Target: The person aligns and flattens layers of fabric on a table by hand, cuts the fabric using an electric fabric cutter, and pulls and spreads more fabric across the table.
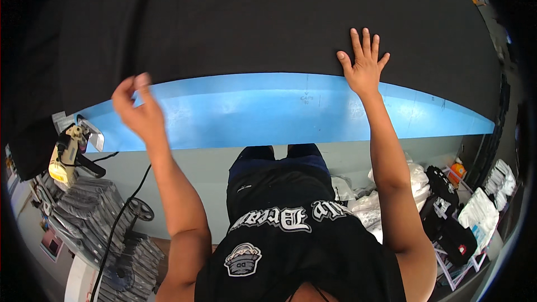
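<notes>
Black cloth (251,22) is spread over a blue table with a curved look, whose bare front strip (235,112) shows along the near side. My right hand (363,70) lies flat on the cloth near its front edge, fingers spread. My left hand (141,106) is over the left part of the blue strip, by the cloth's edge. Motion blurs its bent fingers, so whether they pinch the cloth is unclear. A long fold (137,28) runs through the cloth away from this hand. At the table's left end sits a cream-coloured electric cloth cutter (67,154).
The cutter's black cable (124,207) hangs down on the left. Stacked grey bundles (92,212) stand below it. Under the table at right are clear plastic bags (369,210). A white rack (452,271) nearby carries black garments (447,212) and a white package (478,218).
</notes>
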### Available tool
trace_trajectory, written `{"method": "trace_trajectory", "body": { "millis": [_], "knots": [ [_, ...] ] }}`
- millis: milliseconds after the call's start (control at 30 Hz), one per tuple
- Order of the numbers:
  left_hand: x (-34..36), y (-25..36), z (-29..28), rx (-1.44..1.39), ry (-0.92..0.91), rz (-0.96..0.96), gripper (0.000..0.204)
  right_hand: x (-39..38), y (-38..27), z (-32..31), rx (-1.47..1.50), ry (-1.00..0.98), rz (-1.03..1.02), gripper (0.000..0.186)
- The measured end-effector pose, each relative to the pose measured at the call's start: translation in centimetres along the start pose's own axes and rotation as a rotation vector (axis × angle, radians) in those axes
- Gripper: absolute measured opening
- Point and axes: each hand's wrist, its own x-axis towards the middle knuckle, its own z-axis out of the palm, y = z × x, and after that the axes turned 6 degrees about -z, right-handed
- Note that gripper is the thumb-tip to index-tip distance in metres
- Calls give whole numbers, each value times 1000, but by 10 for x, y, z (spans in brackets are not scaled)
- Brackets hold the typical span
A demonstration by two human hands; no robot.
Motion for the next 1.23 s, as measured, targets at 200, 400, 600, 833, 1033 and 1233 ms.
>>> {"method": "trace_trajectory", "body": {
  "millis": [200,400,600,833,1033,1233],
  "knots": [
    [-29,43,102,461,-670,862,62,1,-11,-8,44,9,-10,66],
    [-30,42,110,454,-776,885,68,-1,-7,-7,51,-44,12,66],
    [-14,33,99,455,-672,909,62,13,-66,-17,98,12,-97,65],
    [-13,25,94,468,-649,884,60,24,-78,-15,18,-7,-102,63],
    [-126,8,-60,45,-783,337,45,28,-67,-3,4,-7,-59,62],
    [-219,-188,-224,-41,-417,-727,28,37,-80,-14,15,-106,-56,67]
  ]
}}
